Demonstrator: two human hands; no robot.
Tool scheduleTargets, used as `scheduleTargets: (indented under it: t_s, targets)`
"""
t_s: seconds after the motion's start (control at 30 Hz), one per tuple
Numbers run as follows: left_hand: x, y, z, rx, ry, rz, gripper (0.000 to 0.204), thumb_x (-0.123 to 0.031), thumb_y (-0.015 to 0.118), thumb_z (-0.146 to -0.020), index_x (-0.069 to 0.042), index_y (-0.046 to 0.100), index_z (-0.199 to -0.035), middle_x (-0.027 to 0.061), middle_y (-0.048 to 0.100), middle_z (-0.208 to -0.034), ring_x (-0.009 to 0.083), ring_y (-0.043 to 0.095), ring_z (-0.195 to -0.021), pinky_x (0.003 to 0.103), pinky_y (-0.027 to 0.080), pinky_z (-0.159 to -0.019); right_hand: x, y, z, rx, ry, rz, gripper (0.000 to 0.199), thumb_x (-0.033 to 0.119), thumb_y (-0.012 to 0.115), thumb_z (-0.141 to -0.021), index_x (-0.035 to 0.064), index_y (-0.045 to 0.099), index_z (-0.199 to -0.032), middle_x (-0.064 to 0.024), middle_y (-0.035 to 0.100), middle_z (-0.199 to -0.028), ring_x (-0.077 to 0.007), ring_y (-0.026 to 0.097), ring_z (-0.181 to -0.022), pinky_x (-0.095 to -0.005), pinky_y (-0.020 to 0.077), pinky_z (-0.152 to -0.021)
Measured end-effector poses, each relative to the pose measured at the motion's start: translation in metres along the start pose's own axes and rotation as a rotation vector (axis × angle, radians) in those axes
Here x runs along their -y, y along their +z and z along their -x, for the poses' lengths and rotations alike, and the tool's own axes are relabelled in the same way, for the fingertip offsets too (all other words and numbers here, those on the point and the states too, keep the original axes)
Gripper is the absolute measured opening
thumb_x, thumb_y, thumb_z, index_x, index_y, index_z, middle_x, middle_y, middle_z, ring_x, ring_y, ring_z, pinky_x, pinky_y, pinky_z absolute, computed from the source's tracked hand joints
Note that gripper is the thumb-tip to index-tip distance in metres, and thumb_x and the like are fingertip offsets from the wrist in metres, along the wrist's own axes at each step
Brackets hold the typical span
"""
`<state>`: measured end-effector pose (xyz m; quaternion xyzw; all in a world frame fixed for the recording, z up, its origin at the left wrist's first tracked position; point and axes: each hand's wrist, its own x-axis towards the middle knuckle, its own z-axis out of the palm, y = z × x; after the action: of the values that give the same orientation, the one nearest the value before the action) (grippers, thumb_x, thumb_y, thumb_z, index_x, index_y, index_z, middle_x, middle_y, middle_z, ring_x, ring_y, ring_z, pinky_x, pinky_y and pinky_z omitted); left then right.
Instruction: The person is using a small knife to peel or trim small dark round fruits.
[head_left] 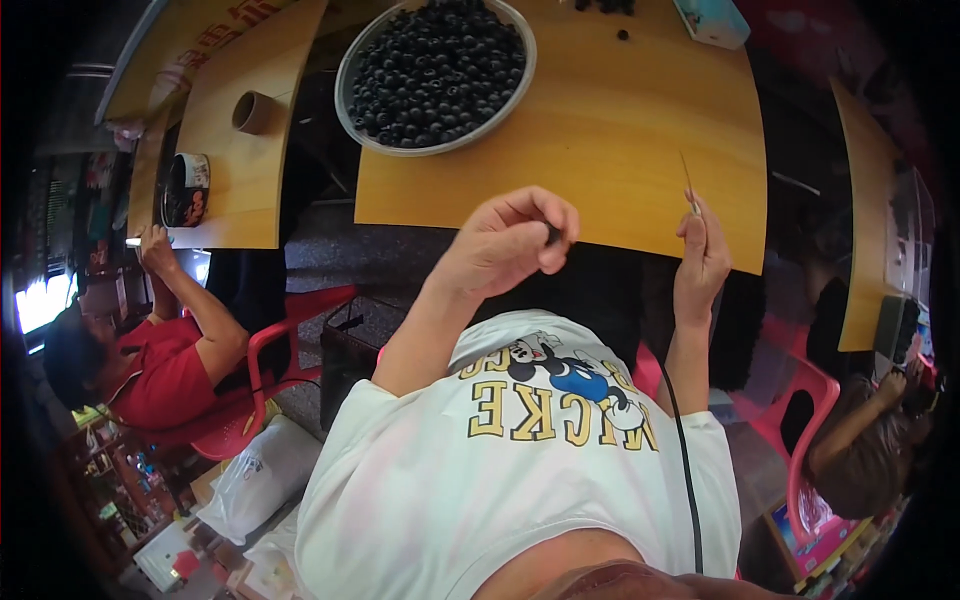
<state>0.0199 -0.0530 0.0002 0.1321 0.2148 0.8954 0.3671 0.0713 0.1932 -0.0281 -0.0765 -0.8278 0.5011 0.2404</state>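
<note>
My left hand [512, 240] is raised just off the near edge of the yellow wooden table [600, 180], its fingers curled. Between thumb and fingertips it pinches a dark round blueberry [553, 235], partly hidden by the fingers. At the table's near right corner, my right hand [703, 262] is closed round a thin pointed tool [690, 185] whose tip points away from me; its exact kind is too fine to tell. Beyond my left hand stands a large clear round bowl [345, 110], heaped with dark blueberries [440, 75]. The two hands are well apart.
Several dark berries [605, 5] lie at the far edge, with a single one [623, 35] nearby. A light-blue box [712, 22] sits far right. At left, a person in red [170, 370] works at another table with a brown cup [253, 112]. Another person [860, 450] sits at right.
</note>
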Motion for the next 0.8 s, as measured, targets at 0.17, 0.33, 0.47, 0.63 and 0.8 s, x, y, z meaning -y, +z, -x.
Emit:
scheduleTargets:
  t_s: [0.17, 0.33, 0.47, 0.63, 0.8]
  targets:
    - [-0.068, -0.006, 0.0, -0.165, 0.298, -0.353, 0.011, 0.004, 0.058, -0.086, 0.001, 0.06, -0.097, 0.018, 0.065, -0.098, 0.015, 0.062, -0.071, 0.025, 0.053, -0.065, 0.0, 0.0, 0.003, 0.015, 0.011, -0.007, 0.036, 0.026, 0.049, -0.099, -0.0021, 0.062, -0.117, 0.0003, 0.049, -0.073, -0.0082, 0.043, -0.069, -0.0218, 0.0357, -0.063]
    - [-0.125, -0.004, -0.021, -0.494, 0.295, -1.21, 0.012, -0.006, 0.066, -0.084, 0.0, 0.069, -0.094, 0.0067, 0.065, -0.088, 0.0129, 0.059, -0.07, 0.025, 0.047, -0.063, 0.006, 0.0, 0.003, 0.042, 0.001, -0.006, 0.034, 0.025, 0.05, -0.099, -0.0006, 0.062, -0.117, -0.0002, 0.049, -0.072, -0.0084, 0.042, -0.067, -0.0218, 0.0345, -0.062]
    - [-0.133, -0.011, -0.04, -0.533, 0.269, -2.061, 0.017, -0.009, 0.068, -0.08, -0.005, 0.069, -0.097, 0.0106, 0.061, -0.088, 0.0273, 0.061, -0.081, 0.034, 0.049, -0.072, 0.011, 0.001, 0.005, 0.064, -0.02, -0.022, 0.033, 0.024, 0.05, -0.099, 0.0002, 0.063, -0.117, -0.0007, 0.049, -0.072, -0.0088, 0.043, -0.067, -0.0221, 0.0344, -0.06]
    - [-0.125, -0.015, -0.057, -0.558, 0.061, -2.295, 0.019, -0.011, 0.068, -0.08, -0.002, 0.067, -0.096, 0.0153, 0.061, -0.094, 0.0351, 0.06, -0.091, 0.042, 0.049, -0.081, 0.011, -0.001, 0.006, 0.08, -0.087, -0.033, 0.03, 0.019, 0.05, -0.099, -0.0007, 0.062, -0.117, -0.0029, 0.05, -0.073, -0.0102, 0.044, -0.066, -0.0227, 0.0349, -0.059]
    - [-0.13, -0.019, -0.061, -0.53, 0.221, -2.325, 0.015, -0.011, 0.065, -0.084, 0.0, 0.066, -0.094, 0.0143, 0.063, -0.093, 0.029, 0.064, -0.086, 0.038, 0.052, -0.075, 0.01, -0.005, 0.006, 0.076, -0.094, -0.036, 0.028, 0.016, 0.05, -0.098, -0.0012, 0.062, -0.117, -0.0036, 0.05, -0.073, -0.0108, 0.045, -0.066, -0.023, 0.0359, -0.059]
